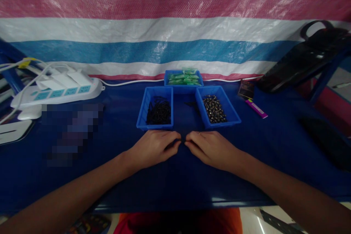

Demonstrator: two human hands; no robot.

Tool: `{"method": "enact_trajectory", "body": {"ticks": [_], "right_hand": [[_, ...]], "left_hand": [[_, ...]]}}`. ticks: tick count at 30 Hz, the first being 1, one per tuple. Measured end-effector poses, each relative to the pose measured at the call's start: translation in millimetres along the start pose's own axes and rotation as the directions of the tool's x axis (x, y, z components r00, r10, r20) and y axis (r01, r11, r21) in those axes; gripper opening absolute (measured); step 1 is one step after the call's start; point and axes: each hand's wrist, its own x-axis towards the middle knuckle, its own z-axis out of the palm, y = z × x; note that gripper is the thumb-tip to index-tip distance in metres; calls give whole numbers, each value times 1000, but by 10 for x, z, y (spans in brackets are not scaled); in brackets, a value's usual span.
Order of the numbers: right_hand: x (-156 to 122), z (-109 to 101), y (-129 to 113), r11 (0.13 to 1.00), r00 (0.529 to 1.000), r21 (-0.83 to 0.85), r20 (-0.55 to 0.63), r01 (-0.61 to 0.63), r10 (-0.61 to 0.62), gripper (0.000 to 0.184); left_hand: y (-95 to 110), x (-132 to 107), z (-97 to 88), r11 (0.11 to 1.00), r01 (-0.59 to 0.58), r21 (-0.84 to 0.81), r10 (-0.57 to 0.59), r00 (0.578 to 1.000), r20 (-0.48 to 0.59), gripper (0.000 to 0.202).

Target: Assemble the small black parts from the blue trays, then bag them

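Black item: small and dark; sits where the fingertips of both hands meet; too small to identify; lies over the table cover, just in front of the gap between the two front trays
Left hand: palm down; fingers curled and drawn shut into a pinch pointing right; whether it grips the black item cannot be told
Right hand: palm down; fingers curled and pinched shut, pointing left; tips almost touching those of the left hand; grip on the item likewise unclear
Left tray: blue plastic; just beyond the left hand; holds thin black pieces
Right tray: blue plastic; just beyond the right hand; holds dark pieces with metallic ends
Rear tray: blue plastic; behind and between the other two; holds green pieces
Table cover: dark blue; bears both forearms
Lighter: purple; right of the right tray
Power strip: white; far left; several plugs inserted
Backdrop: woven sheet; pink, white and blue stripes
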Motion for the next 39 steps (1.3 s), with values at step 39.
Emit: {"method": "enact_trajectory", "body": {"ticks": [39], "right_hand": [[5,-9,14,988,996,-130,50,82,-76,19]], "left_hand": [[13,-3,36,985,-159,68,158,987,16,21]]}}
